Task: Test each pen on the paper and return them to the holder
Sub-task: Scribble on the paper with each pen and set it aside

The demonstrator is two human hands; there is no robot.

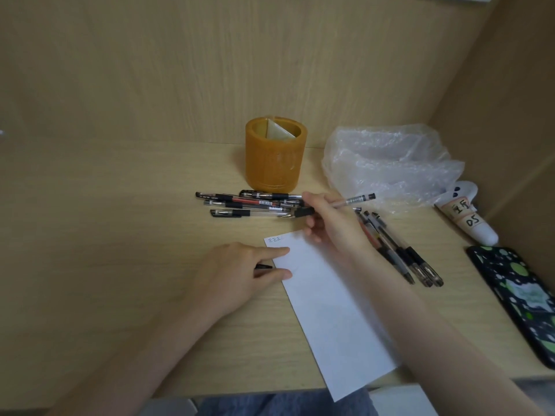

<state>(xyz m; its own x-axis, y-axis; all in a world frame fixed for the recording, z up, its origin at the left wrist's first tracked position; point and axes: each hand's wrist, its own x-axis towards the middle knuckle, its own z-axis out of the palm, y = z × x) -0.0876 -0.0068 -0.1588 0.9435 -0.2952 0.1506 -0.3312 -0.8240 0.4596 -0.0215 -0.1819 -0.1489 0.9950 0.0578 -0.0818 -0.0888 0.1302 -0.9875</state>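
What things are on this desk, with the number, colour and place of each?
holder: one, orange, back centre
paper: one, white, centre front
pile of pens: about five, clear and black, before the holder
side pens: about four, clear and black, right of the paper
held pen: one, pale, black end, right of the pile
bag: one, clear plastic, right of the holder
tube: one, white, labelled, far right
phone: one, black and green, right edge
desk: one, pale wood
left hand: fingers on the paper's left edge
right hand: fingers grip the held pen
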